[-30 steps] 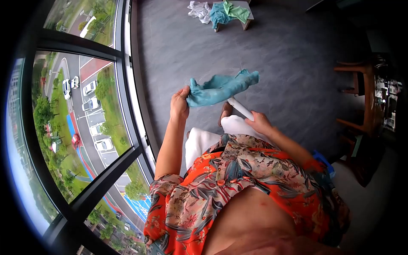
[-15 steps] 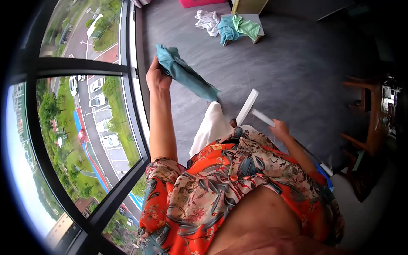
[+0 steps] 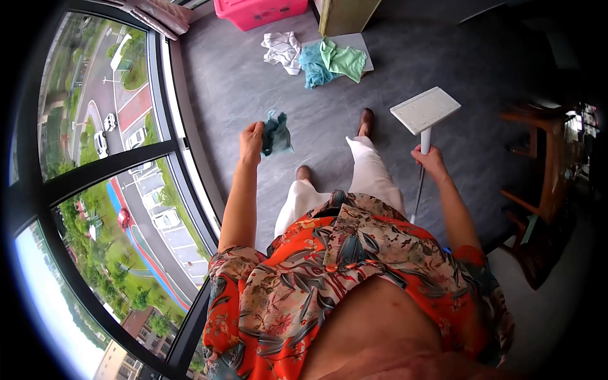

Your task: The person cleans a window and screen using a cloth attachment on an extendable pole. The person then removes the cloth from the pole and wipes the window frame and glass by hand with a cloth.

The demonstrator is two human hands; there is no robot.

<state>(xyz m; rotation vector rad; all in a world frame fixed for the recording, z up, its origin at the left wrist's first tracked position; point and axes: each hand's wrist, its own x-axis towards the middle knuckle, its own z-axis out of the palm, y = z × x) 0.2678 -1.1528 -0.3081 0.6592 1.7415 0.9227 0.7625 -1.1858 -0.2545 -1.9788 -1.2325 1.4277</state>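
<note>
A dark teal cloth [image 3: 277, 134] hangs from my left hand [image 3: 252, 140], whose fingers pinch its edge beside the window. Over on the right, my right hand [image 3: 432, 162] is wrapped round the white neck of a mop [image 3: 425, 109]. The mop's flat rectangular head is raised above that hand with its pale face showing, and its thin pole runs down toward my body. No cloth is on the mop head.
A low stool [image 3: 356, 44] at the top bears a blue cloth [image 3: 315, 65] and a green cloth [image 3: 344, 59]. Beside it lies a white cloth [image 3: 282, 52]. A pink bin [image 3: 261, 11] stands behind. Wooden chairs [image 3: 538, 161] are at right, tall windows [image 3: 107, 171] at left.
The teal cloth has come away from the mop head and now hangs bunched from my left hand. My right hand has raised the mop head, turning its flat face into view.
</note>
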